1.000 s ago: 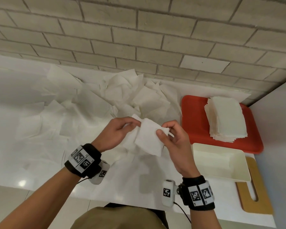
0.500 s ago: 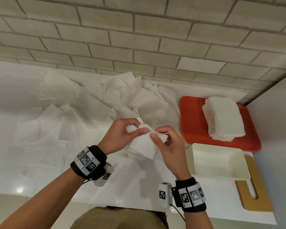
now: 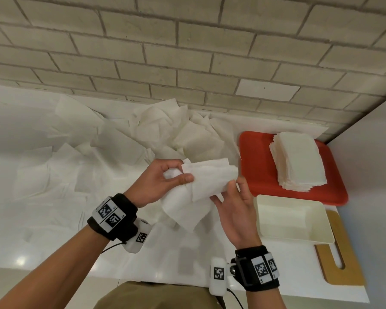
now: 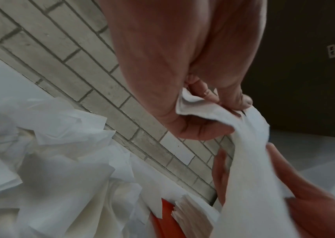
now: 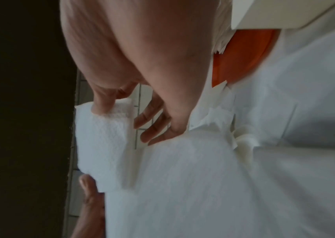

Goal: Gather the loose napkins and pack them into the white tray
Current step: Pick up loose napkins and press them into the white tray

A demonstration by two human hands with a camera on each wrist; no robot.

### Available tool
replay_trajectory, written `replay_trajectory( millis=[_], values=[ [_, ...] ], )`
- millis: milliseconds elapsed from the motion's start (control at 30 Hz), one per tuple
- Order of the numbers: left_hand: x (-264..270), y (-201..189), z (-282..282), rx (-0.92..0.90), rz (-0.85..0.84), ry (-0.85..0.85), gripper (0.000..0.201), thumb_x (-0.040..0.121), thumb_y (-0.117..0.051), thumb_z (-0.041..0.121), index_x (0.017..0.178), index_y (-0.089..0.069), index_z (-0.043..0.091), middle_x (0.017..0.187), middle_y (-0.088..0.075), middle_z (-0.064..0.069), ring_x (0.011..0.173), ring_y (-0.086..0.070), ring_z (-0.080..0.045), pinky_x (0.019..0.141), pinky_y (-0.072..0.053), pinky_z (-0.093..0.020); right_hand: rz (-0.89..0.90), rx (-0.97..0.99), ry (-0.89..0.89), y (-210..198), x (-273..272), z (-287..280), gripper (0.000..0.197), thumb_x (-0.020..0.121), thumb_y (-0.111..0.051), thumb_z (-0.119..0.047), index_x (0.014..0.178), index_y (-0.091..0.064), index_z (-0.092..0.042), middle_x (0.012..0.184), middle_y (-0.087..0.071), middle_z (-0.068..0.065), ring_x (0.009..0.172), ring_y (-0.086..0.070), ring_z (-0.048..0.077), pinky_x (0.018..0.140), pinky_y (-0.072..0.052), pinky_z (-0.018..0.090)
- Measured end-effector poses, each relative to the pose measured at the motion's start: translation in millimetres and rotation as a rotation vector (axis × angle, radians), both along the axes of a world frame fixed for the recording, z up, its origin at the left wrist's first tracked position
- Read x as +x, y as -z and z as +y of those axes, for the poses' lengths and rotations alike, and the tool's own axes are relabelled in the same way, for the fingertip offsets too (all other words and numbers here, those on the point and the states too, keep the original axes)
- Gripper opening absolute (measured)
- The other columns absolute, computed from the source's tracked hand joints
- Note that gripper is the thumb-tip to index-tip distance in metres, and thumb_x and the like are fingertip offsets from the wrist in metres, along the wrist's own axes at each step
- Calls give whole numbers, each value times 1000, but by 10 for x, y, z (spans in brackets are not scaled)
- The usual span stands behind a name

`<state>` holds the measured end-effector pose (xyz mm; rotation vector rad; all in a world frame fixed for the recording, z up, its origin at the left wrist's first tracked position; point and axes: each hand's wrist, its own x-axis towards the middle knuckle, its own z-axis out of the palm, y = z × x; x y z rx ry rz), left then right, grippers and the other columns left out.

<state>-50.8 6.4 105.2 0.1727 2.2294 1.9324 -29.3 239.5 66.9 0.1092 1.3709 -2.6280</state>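
Note:
My left hand (image 3: pixel 183 175) pinches a bunch of white napkins (image 3: pixel 198 190) between thumb and curled fingers, above the table's middle. In the left wrist view, the left hand (image 4: pixel 229 109) grips the napkins' (image 4: pixel 250 161) folded end. My right hand (image 3: pixel 227 192) is at the napkins' right side with fingers nearly straight. In the right wrist view, the right hand (image 5: pixel 125 116) has its thumb on the folded napkins (image 5: pixel 101 138) and its fingers spread apart from them. The white tray (image 3: pixel 265 228) sits to the right and looks empty.
Loose napkins (image 3: pixel 125 148) cover the white table up to the brick wall. A red tray (image 3: pixel 259 166) behind the white one bears a neat napkin stack (image 3: pixel 299 161). A wooden board (image 3: pixel 343 277) lies under the white tray by the table's right edge.
The right hand has let go of its pinch and opened its fingers beside the napkins. The left hand has kept its grip, and the bundle now lies turned toward the right.

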Motion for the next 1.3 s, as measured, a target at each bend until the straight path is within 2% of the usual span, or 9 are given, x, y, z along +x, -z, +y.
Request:
replay_trajectory(
  millis=[167,333,433,500,667,933,1033,1133,1300],
  values=[
    [-69,-64,-7,-73,43,42,27,96,-77,25,77,-67,10,78,-68,7,73,-64,-8,70,-48,-18,-34,107,48,193,47,118,14,107,-61,-21,109,-74,-18,129,-70,12,125,-62,35,109,-49,58],
    [-129,-99,27,-344,240,165,25,94,-81,18,79,-61,22,78,-62,9,73,-59,-10,72,-48,-27,22,185,38,-18,-82,272,25,102,-59,-38,96,-55,-14,128,-73,17,112,-67,33,92,-50,41],
    [-155,-170,133,-463,377,226,20,89,-82,16,82,-63,16,82,-64,6,75,-62,-16,73,-51,-35,176,417,-95,-93,-174,337,27,109,-57,-30,127,-48,-12,135,-72,12,118,-69,30,104,-53,49],
    [-176,-226,196,-475,418,246,19,88,-81,17,82,-63,16,83,-65,5,76,-63,-17,74,-52,-37,218,555,-179,-125,-206,366,53,101,-73,-25,146,-46,-21,137,-68,2,120,-68,23,106,-56,46],
    [-216,-297,264,-502,435,242,14,88,-81,24,89,-68,18,85,-66,6,79,-66,-18,76,-53,-42,293,702,-42,-288,-195,414,44,89,-89,-5,125,-68,-18,112,-72,-4,109,-73,24,97,-59,60],
    [-177,-381,561,-510,382,344,32,86,-87,51,99,-74,23,90,-68,12,82,-67,-12,70,-48,-22,587,965,-140,-638,-92,561,40,87,-91,-15,115,-64,-23,93,-77,-9,94,-76,16,89,-58,25],
    [-186,-433,712,-549,429,339,32,94,-79,49,98,-73,18,84,-64,8,77,-63,-13,68,-46,-25,591,923,-42,-640,-105,636,42,89,-90,-10,117,-59,-19,106,-72,-9,102,-73,17,89,-57,25],
    [-162,-555,896,-537,462,289,29,96,-79,43,90,-70,16,80,-62,7,74,-62,-14,67,-47,-31,592,778,-34,-601,-81,797,56,88,-80,1,126,-41,-14,133,-61,0,125,-64,26,106,-52,42],
    [-68,-687,1436,-335,402,92,17,90,-80,19,83,-65,18,75,-65,-2,71,-63,-23,68,-52,-41,484,821,-160,-506,35,1269,69,85,-74,9,128,-25,-14,126,-49,-30,115,-70,17,97,-55,36]
  ],
)
